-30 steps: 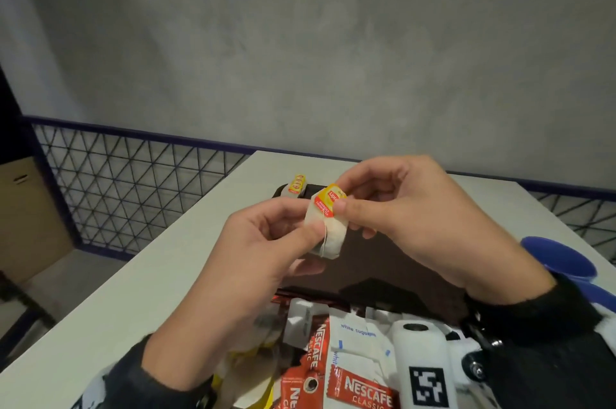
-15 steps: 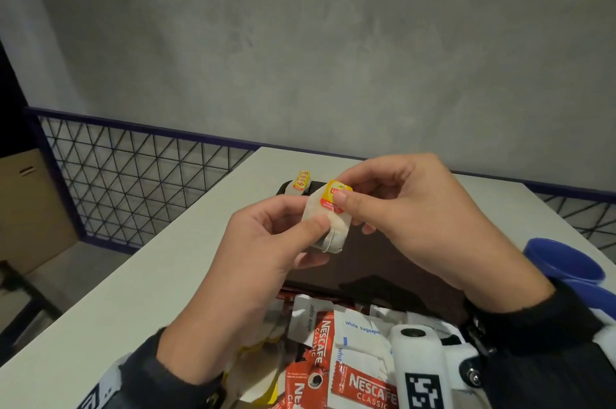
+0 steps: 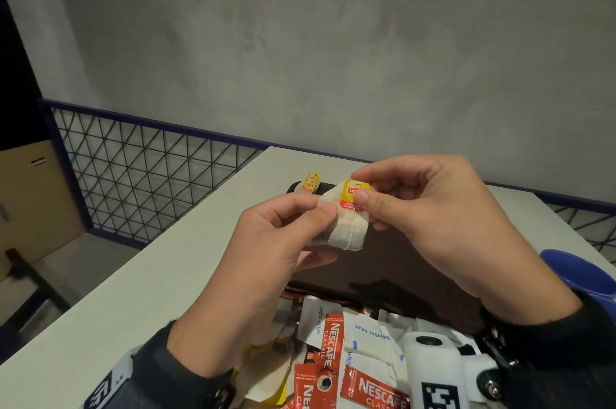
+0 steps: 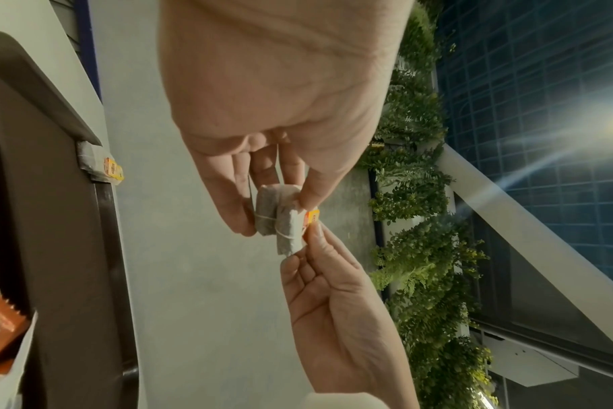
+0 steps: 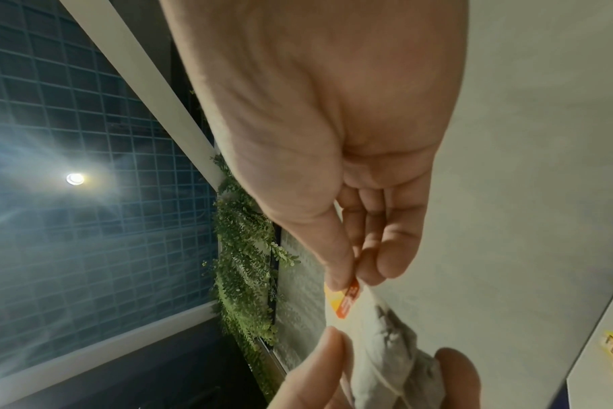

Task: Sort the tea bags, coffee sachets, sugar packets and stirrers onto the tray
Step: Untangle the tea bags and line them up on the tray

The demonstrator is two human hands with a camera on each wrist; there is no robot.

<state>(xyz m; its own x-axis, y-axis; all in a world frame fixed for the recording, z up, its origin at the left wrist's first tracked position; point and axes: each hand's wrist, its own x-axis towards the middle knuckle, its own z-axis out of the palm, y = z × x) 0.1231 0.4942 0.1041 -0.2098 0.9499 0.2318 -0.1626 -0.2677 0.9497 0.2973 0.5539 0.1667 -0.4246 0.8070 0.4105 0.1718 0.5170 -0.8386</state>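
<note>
**A tea bag held up over the tray, ready to be placed**

We start with the white surface (image 3: 140, 278); it carries the dark tray (image 3: 393, 262) in the middle, and we judge the tray sits far enough out to leave the unsorted heap of coffee sachets (image 3: 333, 342) and sugar packets (image 3: 366, 332) at the near edge within easy reach; a blue cup (image 3: 580, 272) stands to the right. One tea bag (image 3: 310, 182) already rests at the tray's far left corner, which we take as the start of the tea row. Above the tray we raise both hands, wrists angled inward; our left hand (image 3: 266, 255) pinches the folded tea bag (image 3: 346, 228) by its side between thumb and fingers, while our right hand (image 3: 433, 221) pinches its yellow tag (image 3: 353, 191), probably to tidy the string before setting it down.
</note>
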